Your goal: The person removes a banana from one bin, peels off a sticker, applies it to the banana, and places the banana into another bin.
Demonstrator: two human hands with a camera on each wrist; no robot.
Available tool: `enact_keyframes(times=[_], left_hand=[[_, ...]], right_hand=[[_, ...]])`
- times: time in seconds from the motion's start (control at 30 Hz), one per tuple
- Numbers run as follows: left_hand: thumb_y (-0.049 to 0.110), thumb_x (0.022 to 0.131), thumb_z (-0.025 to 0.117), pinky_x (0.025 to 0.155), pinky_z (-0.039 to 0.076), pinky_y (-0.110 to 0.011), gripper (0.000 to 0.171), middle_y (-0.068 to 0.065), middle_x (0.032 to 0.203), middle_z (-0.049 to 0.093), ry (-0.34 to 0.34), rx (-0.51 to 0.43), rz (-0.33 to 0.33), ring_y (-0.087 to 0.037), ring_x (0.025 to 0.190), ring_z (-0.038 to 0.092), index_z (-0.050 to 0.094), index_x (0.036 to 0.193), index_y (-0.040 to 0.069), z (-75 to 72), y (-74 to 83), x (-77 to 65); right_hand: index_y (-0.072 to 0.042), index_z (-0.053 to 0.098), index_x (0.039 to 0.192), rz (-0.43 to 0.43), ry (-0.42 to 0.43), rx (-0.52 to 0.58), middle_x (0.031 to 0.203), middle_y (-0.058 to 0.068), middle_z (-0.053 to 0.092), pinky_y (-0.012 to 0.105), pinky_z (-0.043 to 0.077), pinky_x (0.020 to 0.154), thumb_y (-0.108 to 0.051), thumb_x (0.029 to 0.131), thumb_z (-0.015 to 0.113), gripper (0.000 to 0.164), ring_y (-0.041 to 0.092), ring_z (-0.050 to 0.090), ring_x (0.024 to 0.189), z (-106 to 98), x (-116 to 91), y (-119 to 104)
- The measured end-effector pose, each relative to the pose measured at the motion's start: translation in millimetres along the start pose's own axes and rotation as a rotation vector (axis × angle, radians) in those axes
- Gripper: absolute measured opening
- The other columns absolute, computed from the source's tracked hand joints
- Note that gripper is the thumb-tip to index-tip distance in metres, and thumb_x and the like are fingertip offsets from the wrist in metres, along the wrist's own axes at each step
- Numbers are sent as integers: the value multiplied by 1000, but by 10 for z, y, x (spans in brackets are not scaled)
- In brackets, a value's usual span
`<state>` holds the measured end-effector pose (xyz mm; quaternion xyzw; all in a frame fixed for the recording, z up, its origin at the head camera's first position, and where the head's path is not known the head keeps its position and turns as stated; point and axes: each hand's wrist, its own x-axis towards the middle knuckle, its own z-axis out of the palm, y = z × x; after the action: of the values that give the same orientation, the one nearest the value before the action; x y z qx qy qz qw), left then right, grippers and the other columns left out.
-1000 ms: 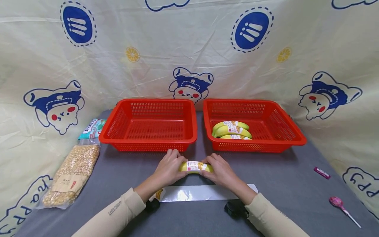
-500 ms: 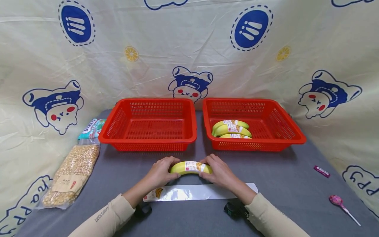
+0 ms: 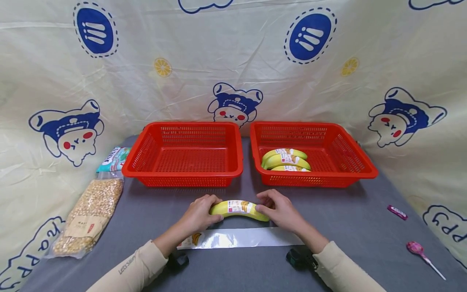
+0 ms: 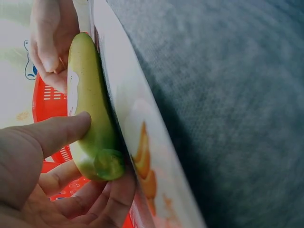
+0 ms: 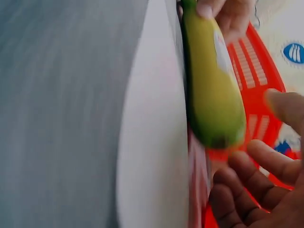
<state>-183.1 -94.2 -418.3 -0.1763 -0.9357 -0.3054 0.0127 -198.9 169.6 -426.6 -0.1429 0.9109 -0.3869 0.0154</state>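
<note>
A yellow-green banana point(image 3: 240, 209) with a printed label around its middle lies crosswise on the table. My left hand point(image 3: 200, 211) grips its left end; in the left wrist view the thumb presses on top and the fingers curl beneath its greenish tip. Just beyond the other end is my right hand point(image 3: 280, 209), its fingers loosely bent. The right wrist view shows a gap between those fingers point(image 5: 251, 175) and the banana's blunt end. Nearer the person, a long white glossy strip point(image 3: 240, 237) with a banana picture at its left end lies flat.
Behind the hands stand two red plastic baskets, a left one point(image 3: 182, 174) and a right one point(image 3: 328, 175) holding several labelled bananas point(image 3: 286, 160). At left lie a bag of pale grains point(image 3: 89, 211) and a teal packet point(image 3: 114, 159). A purple wrapped candy point(image 3: 397, 212) and a lollipop point(image 3: 414, 247) lie far right.
My left hand has slid left to the banana's left end, uncovering more of it. My right hand has let go and moved slightly right, exposing the right end.
</note>
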Motion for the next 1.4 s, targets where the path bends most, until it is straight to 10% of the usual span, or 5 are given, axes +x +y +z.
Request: enact_keyframes(times=[0.4, 0.7, 1.4], left_hand=[[19, 75, 77, 74, 41, -33, 35, -2, 94, 62, -31, 4, -26, -13, 80, 50, 65, 107, 11, 0, 7, -6], [20, 76, 76, 75, 41, -32, 36, -2, 95, 62, -30, 8, -29, -13, 81, 51, 64, 108, 12, 4, 19, -6], [20, 77, 75, 78, 42, -35, 38, -3, 99, 63, -57, -3, -38, -15, 84, 52, 64, 113, 11, -7, 23, -13]], right_hand=[[-3, 54, 122, 277, 207, 265, 104, 16, 63, 26, 53, 74, -43, 91, 57, 50, 17, 60, 83, -635, -108, 386], [-2, 50, 117, 420, 297, 534, 82, -13, 65, 21, 53, 74, -49, 91, 53, 53, 10, 62, 79, -873, -108, 484], [-9, 66, 85, 366, 447, 934, 69, -3, 65, 20, 51, 67, -45, 80, 69, 36, 10, 57, 65, -887, -10, 561]])
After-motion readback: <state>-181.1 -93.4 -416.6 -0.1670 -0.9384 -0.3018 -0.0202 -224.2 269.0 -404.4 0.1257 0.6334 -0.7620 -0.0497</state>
